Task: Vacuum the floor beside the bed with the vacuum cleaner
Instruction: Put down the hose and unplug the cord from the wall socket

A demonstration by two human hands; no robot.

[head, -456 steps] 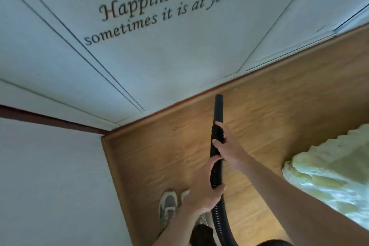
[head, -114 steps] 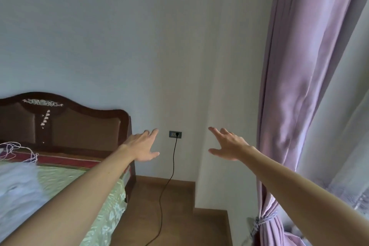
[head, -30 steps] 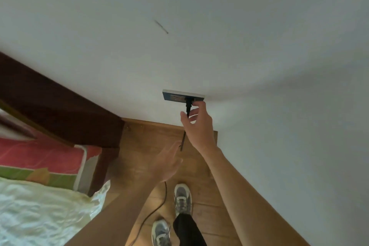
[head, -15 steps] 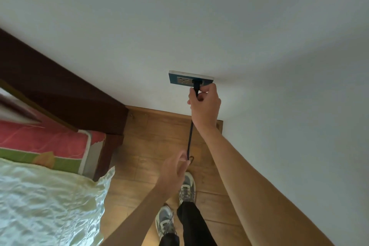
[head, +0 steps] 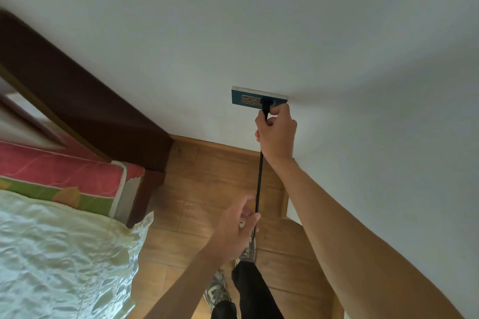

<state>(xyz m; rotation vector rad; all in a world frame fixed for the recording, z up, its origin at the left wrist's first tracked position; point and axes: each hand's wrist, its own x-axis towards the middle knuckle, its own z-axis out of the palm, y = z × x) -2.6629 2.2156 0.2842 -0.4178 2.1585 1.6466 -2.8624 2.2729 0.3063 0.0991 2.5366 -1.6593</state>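
A black plug (head: 266, 105) sits in the wall socket (head: 248, 99) low on the white wall. My right hand (head: 276, 132) grips the plug, with its fingers curled round it just below the socket. The black power cord (head: 259, 184) runs straight down from the plug to my left hand (head: 237, 228), which pinches it lower down above the wooden floor (head: 207, 189). The vacuum cleaner itself is out of view.
The bed fills the left side, with a dark wooden headboard (head: 77, 101), a red and green mattress (head: 59, 176) and a pale cream cover (head: 59, 254). A narrow strip of floor lies between bed and wall. My shoes (head: 217, 290) stand on it.
Earlier I held the vacuum hose; then I walked to the socket. In the last second my right hand closed on the plug and my left hand took hold of the cord.
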